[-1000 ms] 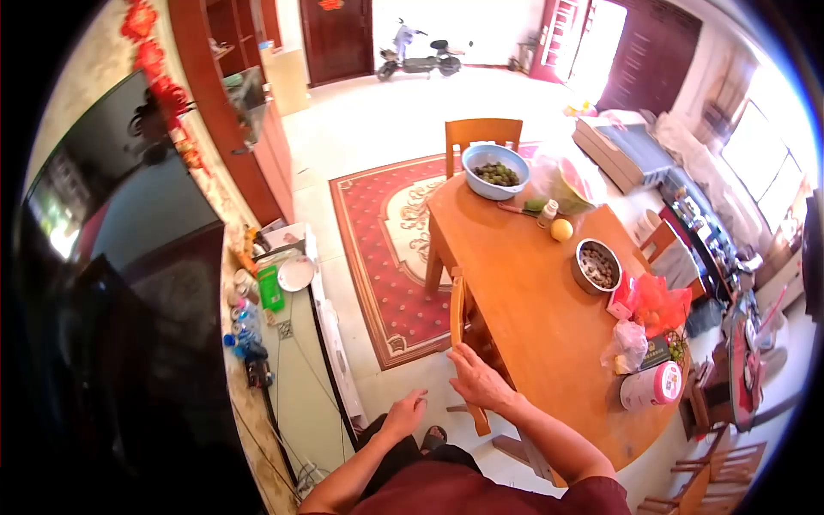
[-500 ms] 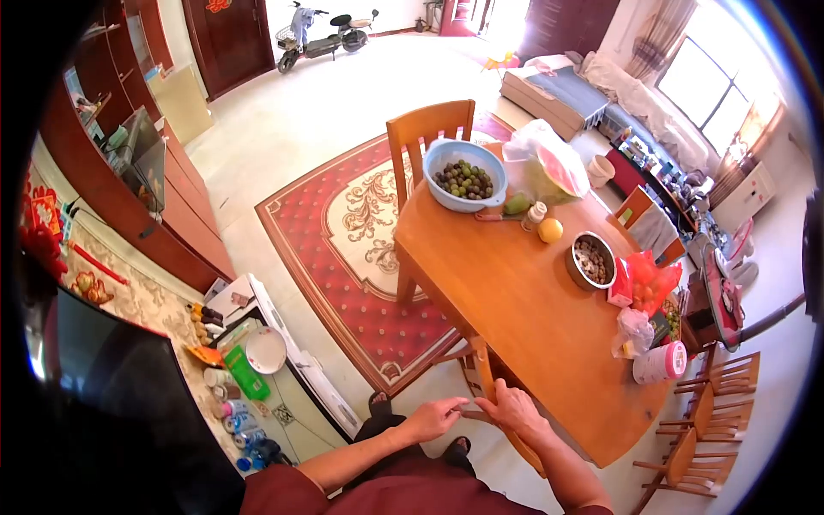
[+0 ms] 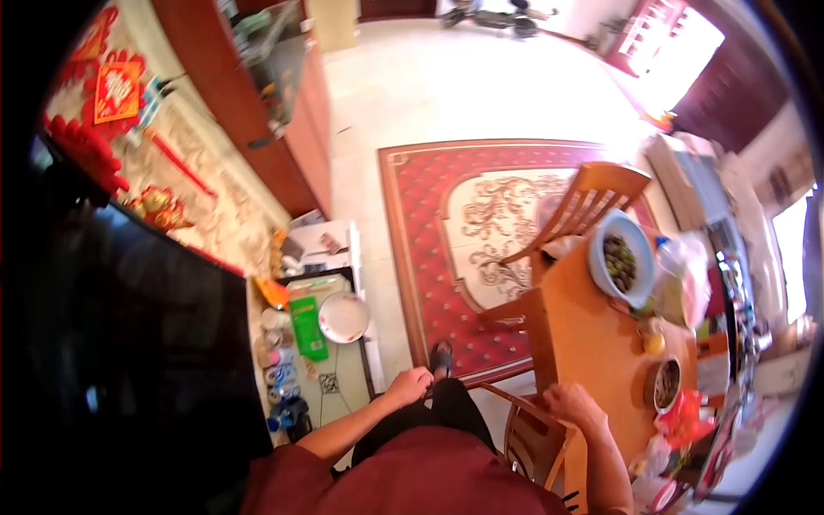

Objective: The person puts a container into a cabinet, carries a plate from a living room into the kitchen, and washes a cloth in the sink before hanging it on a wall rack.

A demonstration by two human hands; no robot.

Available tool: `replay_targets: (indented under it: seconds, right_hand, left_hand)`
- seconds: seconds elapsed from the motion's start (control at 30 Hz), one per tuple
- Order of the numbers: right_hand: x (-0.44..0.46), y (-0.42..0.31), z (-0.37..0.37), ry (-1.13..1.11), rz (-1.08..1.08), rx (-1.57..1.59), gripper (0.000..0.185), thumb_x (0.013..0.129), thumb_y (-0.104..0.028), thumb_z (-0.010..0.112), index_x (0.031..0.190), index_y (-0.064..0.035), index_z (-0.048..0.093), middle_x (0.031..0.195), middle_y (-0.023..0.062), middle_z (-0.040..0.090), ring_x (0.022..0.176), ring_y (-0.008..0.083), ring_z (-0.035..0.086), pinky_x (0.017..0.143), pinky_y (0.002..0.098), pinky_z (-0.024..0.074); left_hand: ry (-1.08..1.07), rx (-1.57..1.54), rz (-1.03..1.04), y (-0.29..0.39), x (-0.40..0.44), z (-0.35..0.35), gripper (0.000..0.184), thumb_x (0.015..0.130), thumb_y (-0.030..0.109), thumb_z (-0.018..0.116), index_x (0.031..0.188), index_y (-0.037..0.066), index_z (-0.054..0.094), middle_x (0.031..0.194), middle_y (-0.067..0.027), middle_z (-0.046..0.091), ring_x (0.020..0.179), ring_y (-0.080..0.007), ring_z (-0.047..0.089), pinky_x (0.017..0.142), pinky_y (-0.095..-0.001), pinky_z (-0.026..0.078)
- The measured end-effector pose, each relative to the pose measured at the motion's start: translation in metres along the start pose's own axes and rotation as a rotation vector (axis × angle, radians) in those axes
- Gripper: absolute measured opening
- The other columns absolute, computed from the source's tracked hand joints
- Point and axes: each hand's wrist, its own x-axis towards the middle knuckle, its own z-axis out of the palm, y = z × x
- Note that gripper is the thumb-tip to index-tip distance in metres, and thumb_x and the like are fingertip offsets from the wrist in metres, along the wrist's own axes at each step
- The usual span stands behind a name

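I record gold characters on the red wall panel (image 3: 118, 92), too blurred for me to read; any print on the green packet (image 3: 307, 328) is likewise illegible. The wooden chair (image 3: 534, 436) is brown with a slatted back, partly hidden, and stands against the near left side of the bench (image 3: 592, 343). I find the right hand (image 3: 575, 403) curled just beside it; whether it grips the chair I cannot tell. The left hand (image 3: 409, 386) is curled nearly closed near the leg, nothing visible in it. Compared with half a second ago, the hands are well apart instead of nearly meeting, and the blue basin (image 3: 598, 266) sits further right in view.
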Motion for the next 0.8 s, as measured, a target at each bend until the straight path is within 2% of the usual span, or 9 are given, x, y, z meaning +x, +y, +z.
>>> replay_targets:
  seconds: [0.03,0.13,0.23,0.33,0.43,0.53,0.63,0.67,0.8]
  right_hand:
    - [0.027,-0.021,-0.02,0.039,-0.081,-0.016,0.03,0.09,-0.028,0.048,0.086,-0.0024,0.063,0.08,0.0224,0.063,0.08,0.0405,0.061,0.074,0.0481,0.0486]
    - [0.117,-0.059,-0.049,0.059,-0.293,-0.155,0.025,0.093,-0.025,0.047,0.088,-0.0025,0.058,0.08,0.0225,0.063,0.081,0.0403,0.061,0.072,0.0495,0.0479]
    - [0.196,-0.086,-0.063,0.04,-0.524,-0.11,0.023,0.091,-0.024,0.049,0.094,-0.0031,0.056,0.081,0.0215,0.063,0.083,0.0389,0.061,0.072,0.0493,0.0479]
    - [0.26,-0.125,-0.082,-0.077,-0.62,-0.182,0.022,0.09,-0.024,0.05,0.095,-0.0028,0.056,0.087,0.0201,0.064,0.083,0.0386,0.062,0.074,0.0487,0.0487]
    - [0.321,-0.156,-0.079,-0.179,-0.693,-0.319,0.022,0.089,-0.023,0.052,0.095,-0.0033,0.057,0.09,0.0191,0.064,0.084,0.0383,0.063,0.075,0.048,0.0495]
    - [0.372,-0.206,-0.073,-0.281,-0.829,-0.559,0.021,0.086,-0.023,0.054,0.096,-0.0063,0.059,0.091,0.0163,0.065,0.085,0.033,0.066,0.073,0.0447,0.0526]
    - [0.408,-0.263,-0.058,-0.224,-1.014,-0.565,0.02,0.084,-0.022,0.055,0.095,-0.0065,0.06,0.091,0.0147,0.066,0.086,0.029,0.067,0.07,0.0427,0.0542]
    - [0.425,-0.282,-0.035,-0.253,-0.977,-0.591,0.019,0.084,-0.021,0.055,0.094,-0.0061,0.06,0.091,0.0144,0.066,0.085,0.0286,0.067,0.07,0.0422,0.0542]
    - [0.448,-0.337,0.023,-0.281,-1.081,-0.431,0.017,0.086,-0.02,0.053,0.093,-0.0047,0.057,0.089,0.0154,0.064,0.083,0.0306,0.066,0.069,0.0427,0.0536]
  left_hand:
    - [0.032,0.004,-0.052,0.002,0.005,-0.014,0.026,0.09,0.022,0.049,0.086,0.001,0.063,0.072,-0.0098,0.065,0.064,-0.0184,0.063,0.063,-0.0308,0.05]
    - [0.283,0.0,-0.051,-0.044,0.032,-0.038,0.027,0.089,0.023,0.05,0.088,0.0,0.064,0.074,-0.0098,0.065,0.061,-0.0174,0.062,0.06,-0.0298,0.05]
    - [0.466,-0.286,-0.288,-0.088,0.05,-0.071,0.032,0.09,0.029,0.045,0.084,0.002,0.062,0.07,-0.0117,0.064,0.058,-0.0219,0.063,0.054,-0.0335,0.05]
    - [0.696,-0.629,-0.609,-0.129,0.048,-0.102,0.031,0.088,0.031,0.047,0.084,0.004,0.061,0.068,-0.0086,0.063,0.052,-0.0181,0.062,0.046,-0.0309,0.048]
    - [0.927,-0.869,-0.869,-0.176,0.056,-0.115,0.027,0.085,0.029,0.051,0.088,0.003,0.059,0.067,-0.0107,0.062,0.05,-0.0218,0.061,0.043,-0.0333,0.048]
    - [0.919,-1.026,-0.908,-0.211,0.078,-0.116,0.036,0.089,0.033,0.049,0.109,0.003,0.054,0.087,-0.0147,0.063,0.068,-0.0271,0.065,0.053,-0.0381,0.051]
    - [1.019,-1.115,-0.904,-0.239,0.108,-0.111,0.038,0.086,0.029,0.056,0.112,0.002,0.052,0.092,-0.015,0.061,0.075,-0.0277,0.065,0.055,-0.0399,0.051]
    - [1.113,-1.106,-0.969,-0.251,0.119,-0.107,0.039,0.082,0.026,0.061,0.111,0.002,0.051,0.092,-0.0147,0.06,0.077,-0.0276,0.064,0.052,-0.041,0.05]
    - [1.337,-1.026,-0.992,-0.343,0.15,-0.086,0.034,0.077,0.016,0.067,0.105,0.002,0.054,0.081,-0.0133,0.061,0.071,-0.0279,0.064,0.046,-0.0405,0.048]
